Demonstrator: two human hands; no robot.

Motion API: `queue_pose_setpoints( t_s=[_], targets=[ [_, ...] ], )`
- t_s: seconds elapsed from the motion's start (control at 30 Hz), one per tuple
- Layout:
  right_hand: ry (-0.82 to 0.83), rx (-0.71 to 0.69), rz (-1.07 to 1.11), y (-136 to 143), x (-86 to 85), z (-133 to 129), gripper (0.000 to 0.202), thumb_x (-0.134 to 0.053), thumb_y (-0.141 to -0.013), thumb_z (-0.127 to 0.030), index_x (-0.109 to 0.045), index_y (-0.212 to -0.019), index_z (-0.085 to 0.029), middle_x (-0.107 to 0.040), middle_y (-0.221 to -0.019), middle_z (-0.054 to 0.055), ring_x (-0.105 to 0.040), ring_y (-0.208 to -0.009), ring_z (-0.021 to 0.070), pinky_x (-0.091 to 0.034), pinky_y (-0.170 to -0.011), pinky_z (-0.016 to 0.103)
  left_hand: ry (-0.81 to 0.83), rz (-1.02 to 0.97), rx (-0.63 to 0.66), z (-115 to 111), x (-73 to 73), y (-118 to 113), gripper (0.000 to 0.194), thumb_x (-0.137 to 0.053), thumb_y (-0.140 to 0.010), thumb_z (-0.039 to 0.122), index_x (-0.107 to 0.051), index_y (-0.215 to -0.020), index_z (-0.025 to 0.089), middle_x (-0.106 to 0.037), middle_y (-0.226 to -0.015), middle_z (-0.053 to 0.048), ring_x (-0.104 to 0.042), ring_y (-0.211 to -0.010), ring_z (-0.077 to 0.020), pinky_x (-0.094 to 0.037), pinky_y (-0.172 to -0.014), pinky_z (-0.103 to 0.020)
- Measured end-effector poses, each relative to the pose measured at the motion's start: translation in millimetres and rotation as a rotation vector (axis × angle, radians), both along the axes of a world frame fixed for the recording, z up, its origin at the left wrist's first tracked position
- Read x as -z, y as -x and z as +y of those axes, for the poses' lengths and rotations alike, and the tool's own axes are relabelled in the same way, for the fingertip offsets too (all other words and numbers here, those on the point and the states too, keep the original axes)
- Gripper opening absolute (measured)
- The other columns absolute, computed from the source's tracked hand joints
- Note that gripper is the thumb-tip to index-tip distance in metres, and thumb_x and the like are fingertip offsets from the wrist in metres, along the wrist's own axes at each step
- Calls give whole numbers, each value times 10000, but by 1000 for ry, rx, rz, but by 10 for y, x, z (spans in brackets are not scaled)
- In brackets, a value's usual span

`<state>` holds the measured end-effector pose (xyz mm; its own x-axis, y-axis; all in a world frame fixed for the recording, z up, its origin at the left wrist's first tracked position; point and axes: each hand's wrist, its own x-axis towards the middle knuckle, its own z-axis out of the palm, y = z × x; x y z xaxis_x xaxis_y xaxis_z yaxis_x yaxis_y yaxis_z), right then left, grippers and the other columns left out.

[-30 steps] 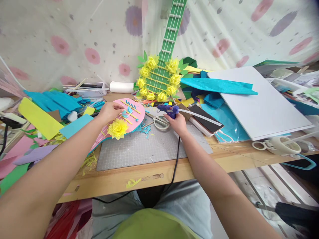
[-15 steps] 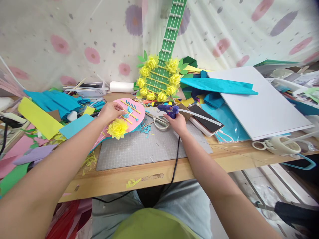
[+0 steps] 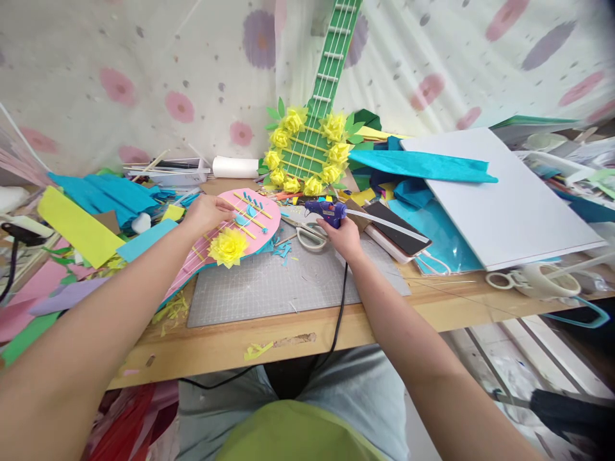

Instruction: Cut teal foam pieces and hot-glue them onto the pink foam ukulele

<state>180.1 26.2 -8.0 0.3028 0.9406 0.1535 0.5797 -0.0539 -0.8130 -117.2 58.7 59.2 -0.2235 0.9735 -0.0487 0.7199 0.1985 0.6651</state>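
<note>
My right hand (image 3: pixel 344 237) is wrapped round a blue glue gun (image 3: pixel 325 210), a long white glue stick (image 3: pixel 375 221) jutting from its back. The gun is held above the grey cutting mat (image 3: pixel 259 294), its nozzle pointing left. At the edge of a pink paper guitar (image 3: pixel 266 218), my left hand (image 3: pixel 207 214) has its fingers drawn together over the strings; what they pinch, if anything, is too small to make out. A yellow paper flower (image 3: pixel 229 248), yellow sticks and small blue pieces sit on the pink guitar. Scissors (image 3: pixel 311 237) lie beside the glue gun.
A green paper guitar (image 3: pixel 307 153) with yellow flowers leans on the back curtain. To the right are a phone (image 3: pixel 396 224), a white board (image 3: pixel 509 211) and a cream tape dispenser (image 3: pixel 552 280). Coloured paper scraps cover the left side. A black cord (image 3: pixel 340 307) hangs over the table edge.
My left hand has shifted slightly left and back along the pink guitar, uncovering more of its strings. The right hand and the glue gun stay nearly in place.
</note>
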Motion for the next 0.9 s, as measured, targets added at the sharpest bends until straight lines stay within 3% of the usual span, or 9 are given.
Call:
queue_pose_setpoints(
  t_s=[0.17,0.47,0.77,0.9],
  targets=[
    [-11,4,-5,-5,14,5,400,-629,-700,-499,-675,-875,-142,-703,-814,106,-636,-803,259,-451,-733,353,12,161,13,-33,-28,-50,262,-762,-575,295,-695,-805,191,-724,-819,-33,-638,-657,-177,-420,-513,-245],
    [-4,7,-21,-6,0,6,405,-624,-709,-495,-676,-886,-134,-700,-820,109,-633,-809,259,-447,-734,348,8,78,12,-3,-61,39,257,-720,-616,300,-715,-855,205,-724,-845,-21,-642,-634,-177,-458,-529,-254],
    [7,20,0,-8,-33,-10,416,-636,-708,-485,-674,-920,-129,-701,-869,127,-635,-855,267,-445,-749,345,-37,166,-29,-113,-151,39,245,-672,-695,331,-716,-893,192,-724,-863,-57,-671,-808,-221,-486,-627,-274],
    [-9,15,22,-11,-28,-10,417,-631,-700,-494,-674,-904,-133,-700,-844,115,-633,-838,264,-445,-742,347,-52,26,-63,-60,-102,90,252,-682,-674,261,-688,-914,184,-713,-801,-59,-677,-741,-216,-520,-635,-292]
  ],
)
